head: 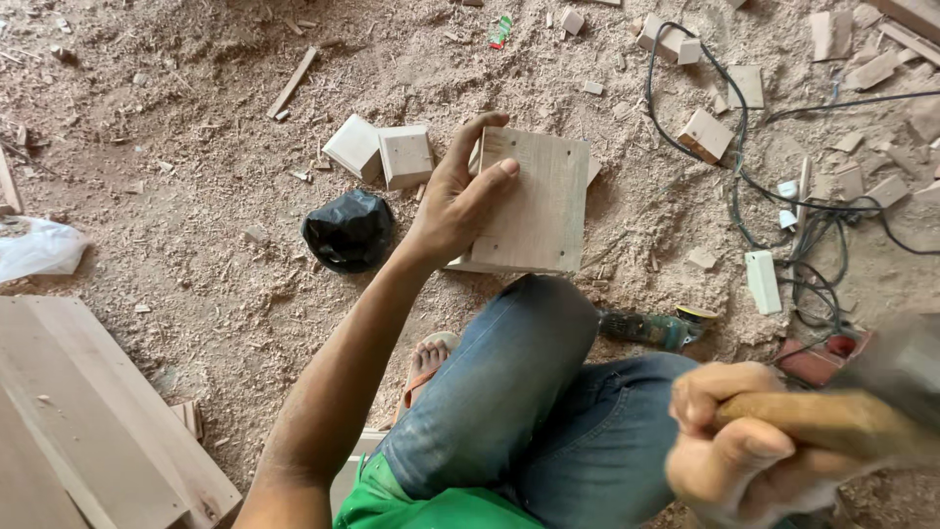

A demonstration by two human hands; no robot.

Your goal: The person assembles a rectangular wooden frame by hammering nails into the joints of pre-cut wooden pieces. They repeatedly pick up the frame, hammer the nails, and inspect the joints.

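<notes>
My left hand (pixel 458 201) grips the left edge of a small wooden box (pixel 534 201) made of pale boards, which rests on my bent knee in blue jeans (pixel 519 372). Small nail marks dot the box's top board. My right hand (pixel 739 446), blurred at the lower right, is shut on the wooden handle of a hammer (pixel 862 411), whose head is a grey blur near the right edge. The hammer is raised well to the right of the box and apart from it.
Sawdust covers the floor. Two wooden blocks (pixel 382 152) and a black plastic bag (pixel 348 230) lie left of the box. Black cables (pixel 783 206), a white adapter (pixel 764 282), a green power drill (pixel 651 328), offcuts to the right. Flat boards (pixel 88 421) at lower left.
</notes>
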